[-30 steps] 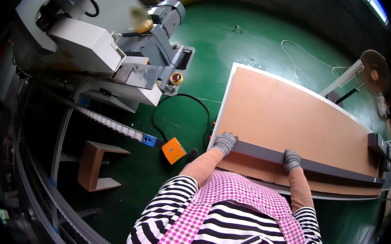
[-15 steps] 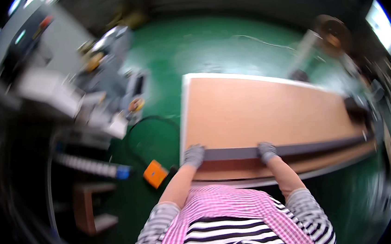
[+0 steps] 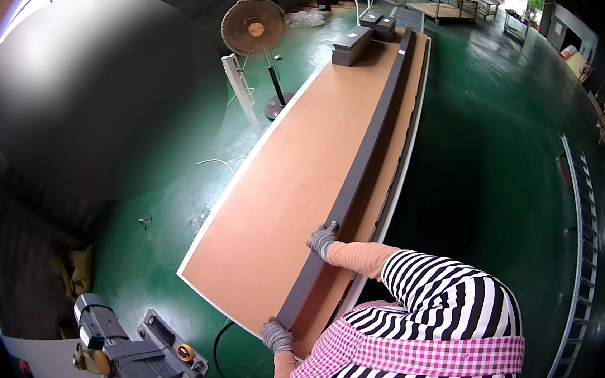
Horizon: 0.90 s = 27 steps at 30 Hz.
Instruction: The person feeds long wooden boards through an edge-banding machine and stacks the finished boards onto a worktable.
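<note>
A long dark grey bar (image 3: 373,129), straight and narrow, lies lengthwise on a large tan board (image 3: 276,213) with white edges. My left hand (image 3: 277,335), in a grey glove, is closed on the bar's near end. Farther up the bar, my right hand (image 3: 323,241) wears a matching glove and curls its fingers over the bar's edge. What the thumbs and undersides touch is hidden. Shorter grey box-like pieces (image 3: 352,44) stand at the board's far end.
Left of the board are a round fan (image 3: 253,26) on a stand and a white post (image 3: 240,90). A motorised machine (image 3: 126,348) stands at the lower left. A metal ladder-like rack (image 3: 578,258) is at the right. Far off, people work by tables (image 3: 438,8). A blurred grey shape covers the upper left.
The view has swung to the right, so the bar and board now stretch away toward the upper right. Both hands remain on the bar, the left at its near end.
</note>
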Each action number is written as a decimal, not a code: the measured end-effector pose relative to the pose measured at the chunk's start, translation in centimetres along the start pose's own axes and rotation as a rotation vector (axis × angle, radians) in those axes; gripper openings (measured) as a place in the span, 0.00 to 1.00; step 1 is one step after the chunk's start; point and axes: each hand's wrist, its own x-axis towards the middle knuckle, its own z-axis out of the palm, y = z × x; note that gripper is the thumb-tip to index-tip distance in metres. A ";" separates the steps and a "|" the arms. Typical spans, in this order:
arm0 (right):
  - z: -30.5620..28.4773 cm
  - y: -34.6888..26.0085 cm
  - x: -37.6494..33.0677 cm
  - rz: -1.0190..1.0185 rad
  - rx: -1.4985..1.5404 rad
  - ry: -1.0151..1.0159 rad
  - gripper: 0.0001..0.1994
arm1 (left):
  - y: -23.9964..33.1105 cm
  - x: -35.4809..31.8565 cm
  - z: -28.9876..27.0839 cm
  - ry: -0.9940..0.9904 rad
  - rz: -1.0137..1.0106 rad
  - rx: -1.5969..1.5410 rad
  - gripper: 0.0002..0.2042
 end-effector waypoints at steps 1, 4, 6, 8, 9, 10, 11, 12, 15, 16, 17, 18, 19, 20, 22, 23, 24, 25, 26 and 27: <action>-0.2 0.3 -0.3 0.003 0.016 -0.006 0.21 | -0.1 0.0 0.2 -0.002 0.007 0.008 0.36; -0.3 0.3 -0.7 0.009 0.031 0.017 0.20 | 0.0 0.1 -0.3 0.006 0.009 -0.011 0.35; 0.0 -0.1 -0.6 -0.005 0.018 0.042 0.20 | -0.3 -0.5 -0.5 0.024 0.007 -0.030 0.33; -0.3 -1.3 0.6 -0.015 0.032 0.046 0.18 | -0.3 -0.9 -1.0 0.041 -0.009 -0.065 0.31; 0.2 -1.8 0.3 -0.013 -0.016 0.125 0.17 | -0.8 -1.4 -0.9 0.061 -0.022 -0.095 0.29; 1.3 -1.7 1.7 0.013 -0.013 0.163 0.17 | -1.7 -0.2 0.4 0.088 0.043 -0.098 0.24; 2.0 -1.5 2.5 0.002 -0.031 0.190 0.15 | -1.6 -0.4 0.7 0.111 0.053 -0.120 0.22; 2.8 -0.4 3.0 0.019 -0.039 0.208 0.14 | -1.1 -0.2 0.9 0.137 0.052 -0.143 0.20; 4.5 2.3 4.8 0.046 -0.101 0.277 0.12 | -0.7 0.2 1.4 0.116 0.093 -0.240 0.19; 5.8 4.2 6.2 0.060 -0.130 0.292 0.12 | 0.0 0.8 1.8 0.152 0.163 -0.194 0.16; 4.3 2.6 3.7 -0.002 -0.150 0.334 0.12 | -0.4 0.1 2.0 0.146 0.067 -0.250 0.15; 3.8 2.9 3.2 -0.015 -0.192 0.287 0.13 | 0.0 0.0 1.2 0.145 0.033 -0.293 0.14; 3.1 2.5 2.5 0.004 -0.130 0.242 0.13 | 0.0 -0.2 0.7 0.112 0.011 -0.265 0.14; 0.1 0.5 -1.5 -0.005 -0.152 0.172 0.15 | -0.4 -0.4 0.5 0.078 -0.006 -0.237 0.14; 0.1 0.1 -1.6 0.021 -0.184 0.147 0.16 | -0.6 -0.6 0.1 0.078 -0.019 -0.245 0.15; 0.1 0.8 -1.3 0.026 -0.192 0.139 0.16 | -0.2 -1.0 -0.2 0.069 0.012 -0.231 0.15; 0.4 0.6 -0.6 0.012 -0.215 0.146 0.16 | -0.4 -1.0 -0.1 0.053 0.014 -0.244 0.15; 0.7 0.5 0.0 0.029 -0.210 0.130 0.17 | -0.5 -0.9 -0.1 0.056 0.001 -0.262 0.15; 0.5 0.2 0.0 0.048 -0.202 0.111 0.17 | -0.7 -0.9 -0.2 0.044 -0.007 -0.246 0.16; 0.3 0.0 -0.1 0.042 -0.216 0.115 0.17 | -0.8 -0.9 -0.2 0.031 -0.011 -0.227 0.16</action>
